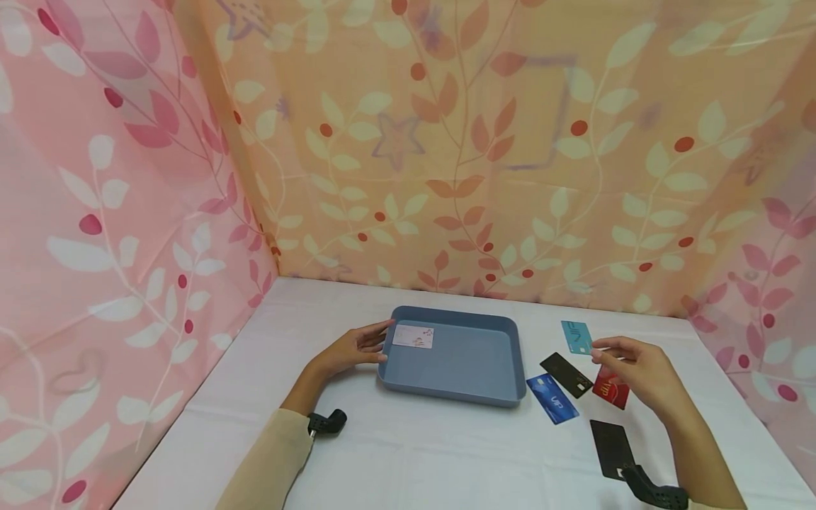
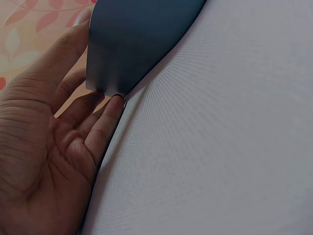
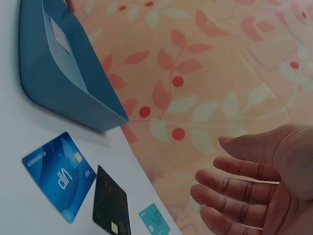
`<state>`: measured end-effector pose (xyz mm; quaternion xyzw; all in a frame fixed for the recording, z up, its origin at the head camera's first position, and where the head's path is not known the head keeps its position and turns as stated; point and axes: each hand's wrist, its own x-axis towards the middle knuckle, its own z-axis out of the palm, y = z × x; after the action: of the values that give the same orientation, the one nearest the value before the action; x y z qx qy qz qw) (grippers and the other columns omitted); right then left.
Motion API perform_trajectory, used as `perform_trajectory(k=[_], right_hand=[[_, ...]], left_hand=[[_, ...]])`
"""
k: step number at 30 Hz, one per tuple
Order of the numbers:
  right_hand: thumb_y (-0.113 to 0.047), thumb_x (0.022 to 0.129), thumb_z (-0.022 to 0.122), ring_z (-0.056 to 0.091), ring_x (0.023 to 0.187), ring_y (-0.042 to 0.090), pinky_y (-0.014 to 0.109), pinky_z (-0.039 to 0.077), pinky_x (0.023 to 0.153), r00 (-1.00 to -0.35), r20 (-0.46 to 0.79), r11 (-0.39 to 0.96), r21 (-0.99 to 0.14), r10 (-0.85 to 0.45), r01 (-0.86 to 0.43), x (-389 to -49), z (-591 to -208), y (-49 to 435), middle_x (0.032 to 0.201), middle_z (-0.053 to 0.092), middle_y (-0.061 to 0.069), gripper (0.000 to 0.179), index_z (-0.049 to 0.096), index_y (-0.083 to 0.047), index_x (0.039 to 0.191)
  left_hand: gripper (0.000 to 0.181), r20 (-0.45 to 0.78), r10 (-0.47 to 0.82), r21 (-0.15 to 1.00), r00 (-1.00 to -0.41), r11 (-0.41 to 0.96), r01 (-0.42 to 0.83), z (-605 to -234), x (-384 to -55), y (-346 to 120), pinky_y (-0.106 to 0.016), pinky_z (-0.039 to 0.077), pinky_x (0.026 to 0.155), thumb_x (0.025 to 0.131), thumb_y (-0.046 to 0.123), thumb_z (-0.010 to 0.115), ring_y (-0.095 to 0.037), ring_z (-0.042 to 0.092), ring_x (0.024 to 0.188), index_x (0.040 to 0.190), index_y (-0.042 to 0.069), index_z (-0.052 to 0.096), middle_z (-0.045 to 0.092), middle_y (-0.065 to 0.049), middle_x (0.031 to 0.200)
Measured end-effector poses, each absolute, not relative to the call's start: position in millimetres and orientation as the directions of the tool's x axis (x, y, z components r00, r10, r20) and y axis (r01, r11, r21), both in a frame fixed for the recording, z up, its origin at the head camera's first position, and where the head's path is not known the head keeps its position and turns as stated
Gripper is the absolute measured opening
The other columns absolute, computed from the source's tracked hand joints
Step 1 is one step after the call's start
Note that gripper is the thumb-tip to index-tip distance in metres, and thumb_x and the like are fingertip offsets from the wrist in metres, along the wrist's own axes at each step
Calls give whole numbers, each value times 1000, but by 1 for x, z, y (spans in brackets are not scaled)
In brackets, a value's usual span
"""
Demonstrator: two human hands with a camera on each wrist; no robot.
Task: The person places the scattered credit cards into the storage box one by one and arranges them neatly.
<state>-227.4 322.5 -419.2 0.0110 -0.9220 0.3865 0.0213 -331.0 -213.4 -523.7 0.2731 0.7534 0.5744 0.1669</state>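
My left hand [image 1: 349, 350] touches the left side of a blue-grey tray [image 1: 446, 398] lying on the table; in the left wrist view its fingertips rest against the tray wall [image 2: 146, 34]. A pale card with a floral print [image 1: 413, 336] lies in the tray's far left corner. Over the cards to the right hovers my right hand [image 1: 637, 368], holding nothing, its fingers loosely bent in the right wrist view. It partly covers a red card [image 1: 610, 388]. Around it lie a teal card [image 1: 576, 337], a black card [image 1: 566, 375] and a blue card [image 1: 552, 399].
Another black card [image 1: 612, 450] lies nearer, beside the right wrist camera [image 1: 653, 489]. The white tabletop [image 1: 446, 460] is bounded by a patterned orange curtain [image 1: 446, 177] at the back and a pink one [image 1: 127, 248] on the left.
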Motion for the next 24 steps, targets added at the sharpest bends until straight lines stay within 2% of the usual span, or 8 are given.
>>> perform_trajectory(k=[8,17,24], right_hand=[[-43,101,61,71,82,30,32,60,67,-999,3,700,-713,49,33,-231,-431,342,111,70,27,58,59,5,134],[-34,99,66,69,90,34,40,62,69,-998,-5,746,-664,65,51,-234,-442,357,115,67,31,53,60,9,129],[-31,94,73,63,101,47,46,62,73,-998,-21,776,-627,66,65,-237,-450,364,120,62,36,56,59,10,130]], left_hand=[[82,48,594,955,-803,208,211,-524,-332,-213,-38,33,118,91,9,77,-28,33,149,160,14,33,29,-7,166],[81,50,599,956,-799,204,213,-523,-331,-212,-39,33,118,91,9,77,-29,33,149,160,14,33,28,-10,166],[82,55,602,956,-797,199,216,-522,-331,-212,-39,33,118,91,11,77,-30,33,149,160,13,33,29,-10,165]])
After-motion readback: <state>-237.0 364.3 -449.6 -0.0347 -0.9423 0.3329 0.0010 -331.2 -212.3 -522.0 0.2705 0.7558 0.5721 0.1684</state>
